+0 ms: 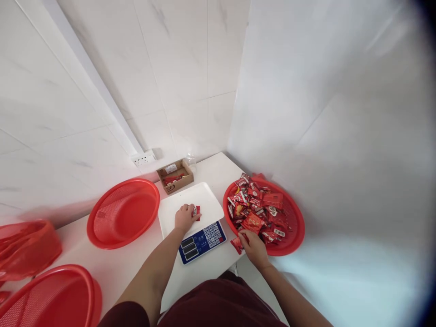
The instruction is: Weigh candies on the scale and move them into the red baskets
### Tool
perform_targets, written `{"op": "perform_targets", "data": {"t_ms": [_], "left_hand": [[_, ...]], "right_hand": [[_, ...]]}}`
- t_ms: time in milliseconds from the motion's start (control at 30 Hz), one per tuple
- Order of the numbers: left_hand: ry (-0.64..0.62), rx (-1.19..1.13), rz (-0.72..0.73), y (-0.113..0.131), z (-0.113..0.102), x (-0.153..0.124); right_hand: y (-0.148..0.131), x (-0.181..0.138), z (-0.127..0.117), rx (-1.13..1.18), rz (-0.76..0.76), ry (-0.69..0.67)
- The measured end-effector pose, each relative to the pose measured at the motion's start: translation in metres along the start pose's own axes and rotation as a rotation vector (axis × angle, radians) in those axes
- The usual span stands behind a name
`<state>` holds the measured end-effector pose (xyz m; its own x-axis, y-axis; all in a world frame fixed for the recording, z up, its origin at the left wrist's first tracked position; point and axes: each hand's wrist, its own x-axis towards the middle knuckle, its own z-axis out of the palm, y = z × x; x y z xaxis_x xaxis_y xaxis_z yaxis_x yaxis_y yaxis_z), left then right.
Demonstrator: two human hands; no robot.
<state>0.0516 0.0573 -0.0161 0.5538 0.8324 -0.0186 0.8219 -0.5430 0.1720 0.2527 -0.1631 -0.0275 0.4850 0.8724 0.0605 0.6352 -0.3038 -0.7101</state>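
Observation:
My left hand (185, 217) reaches over the white tray (173, 211) of a digital weighing scale, its fingers closed at a small red packet (196, 211). Below the tray sits the scale's blue keypad panel (203, 241). Pinched in my right hand (254, 248) is a red snack packet (236, 245), at the near-left rim of a red plastic basket (298, 227). Inside that basket lies a heap of mostly red wrapped snack packets (254, 221).
Left of the scale is a red basket (124, 215), with another red basket (57, 295) nearer me. Red plastic bags (30, 247) lie at far left. Behind the scale stands a cardboard box (179, 184) with red packets. Walls border the white table (220, 170) at the back and right.

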Motion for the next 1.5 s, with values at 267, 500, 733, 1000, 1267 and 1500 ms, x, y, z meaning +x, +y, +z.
{"op": "perform_targets", "data": {"t_ms": [267, 500, 733, 1000, 1267, 1500], "left_hand": [[0.010, -0.172, -0.109, -0.010, -0.020, 0.004], [0.265, -0.237, -0.291, -0.072, -0.074, -0.007], [0.178, -0.133, -0.617, -0.169, -0.109, -0.036], [0.186, 0.006, -0.202, -0.078, -0.053, -0.018], [-0.129, -0.115, 0.108, 0.026, -0.004, 0.002], [-0.035, -0.136, 0.054, -0.007, -0.022, -0.009]], "right_hand": [[0.001, 0.000, 0.003, -0.014, 0.074, 0.028], [0.000, 0.003, 0.003, -0.031, 0.102, 0.013], [0.002, 0.004, 0.004, -0.021, 0.080, 0.008], [0.003, 0.004, 0.004, -0.026, 0.071, -0.013], [0.003, 0.003, 0.001, 0.006, 0.052, -0.036], [-0.004, 0.006, -0.004, 0.123, 0.089, -0.054]]}}
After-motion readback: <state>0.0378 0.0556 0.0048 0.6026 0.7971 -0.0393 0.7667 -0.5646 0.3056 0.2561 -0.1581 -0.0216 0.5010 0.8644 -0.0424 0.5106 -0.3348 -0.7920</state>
